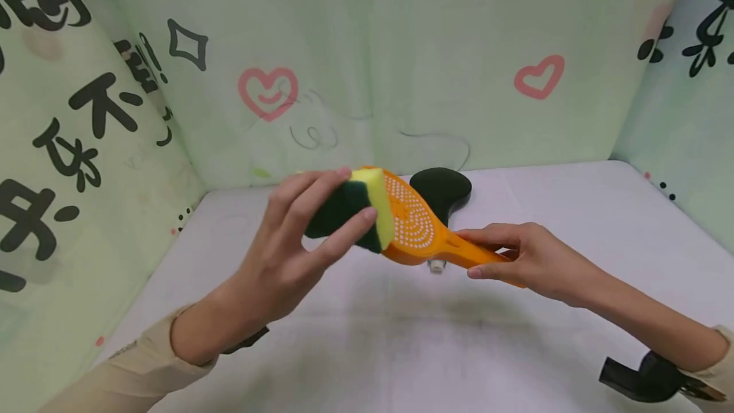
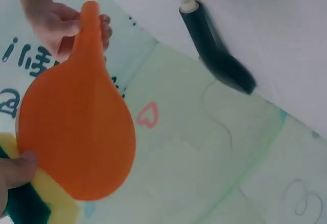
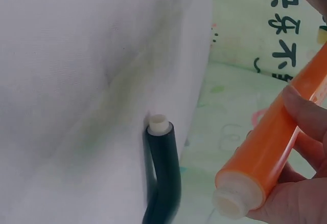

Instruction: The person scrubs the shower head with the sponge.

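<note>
— What is being shown above the white table (image 1: 367,349)?

— An orange perforated scoop (image 1: 414,225) is being held in mid-air, near the middle of the scene, with a yellow-and-green sponge (image 1: 358,212) being pressed against the left edge of its head. The sponge is being pinched by the left hand (image 1: 292,241), fingers curled over the green face and the thumb set beneath. The handle is being gripped by the right hand (image 1: 516,257), fingers wrapped round it and the thumb laid along the top.

— What could be going wrong from here?

— By judgement only: the scoop is being held at the far end of its handle, so a hard push from the sponge could be twisting it out of the right hand's grip. The sponge is being held only by its edges and might be squeezed loose and dropped.

— And the surroundings?

— A black scoop (image 1: 440,188) is lying on the table just beyond the orange one, toward the far wall. If the orange scoop is being let slip, that black one could be struck and knocked aside.
</note>
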A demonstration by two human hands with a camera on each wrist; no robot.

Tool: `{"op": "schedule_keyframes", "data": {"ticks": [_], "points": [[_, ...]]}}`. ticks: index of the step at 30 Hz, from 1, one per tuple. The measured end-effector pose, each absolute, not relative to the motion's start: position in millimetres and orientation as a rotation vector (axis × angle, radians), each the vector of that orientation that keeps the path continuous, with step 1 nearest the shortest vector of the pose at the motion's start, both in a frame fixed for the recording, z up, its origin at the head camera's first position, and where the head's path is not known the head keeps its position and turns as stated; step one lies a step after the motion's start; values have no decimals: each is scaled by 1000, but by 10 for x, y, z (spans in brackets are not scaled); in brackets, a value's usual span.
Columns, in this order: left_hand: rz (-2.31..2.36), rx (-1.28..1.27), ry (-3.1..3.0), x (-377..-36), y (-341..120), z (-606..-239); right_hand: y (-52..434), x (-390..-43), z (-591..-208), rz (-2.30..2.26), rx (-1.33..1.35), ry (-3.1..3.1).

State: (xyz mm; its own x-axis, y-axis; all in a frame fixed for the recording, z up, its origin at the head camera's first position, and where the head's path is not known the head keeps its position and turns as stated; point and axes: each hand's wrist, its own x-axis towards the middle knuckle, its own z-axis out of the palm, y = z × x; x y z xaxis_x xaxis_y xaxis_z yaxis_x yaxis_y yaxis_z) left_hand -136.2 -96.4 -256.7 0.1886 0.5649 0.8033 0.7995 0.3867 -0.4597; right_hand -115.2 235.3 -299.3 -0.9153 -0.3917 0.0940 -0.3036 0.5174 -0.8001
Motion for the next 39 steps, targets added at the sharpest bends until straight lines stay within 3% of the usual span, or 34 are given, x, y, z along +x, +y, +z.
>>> {"op": "schedule_keyframes", "data": {"ticks": [7,11,14,18,26,32,39], "points": [[240,-1343,-1217,-1405,-630,-2844,2271,-1195,-3015,-1445,-659,2573],[238,-1251,-1132,-1556,-613,-2747,2246,-1187,-2940,-1502,-607,2452],[-95,-1259,-1332,-1684,-734,-2559,2297,-1175,-2915,-1502,-520,2437],[-927,-1348,-1714,-1827,-912,-2469,2341,-1161,-2967,-1558,-499,2341],[-2402,-1222,-1790,-1939,-827,-2794,2155,-1229,-3045,-1727,-814,2005],[-2667,-1183,-1541,-1868,-746,-2704,2056,-1283,-3072,-1747,-1049,1810],[-2867,-1167,-1542,-1771,-654,-2698,2114,-1252,-3004,-1777,-1146,1813]]}}
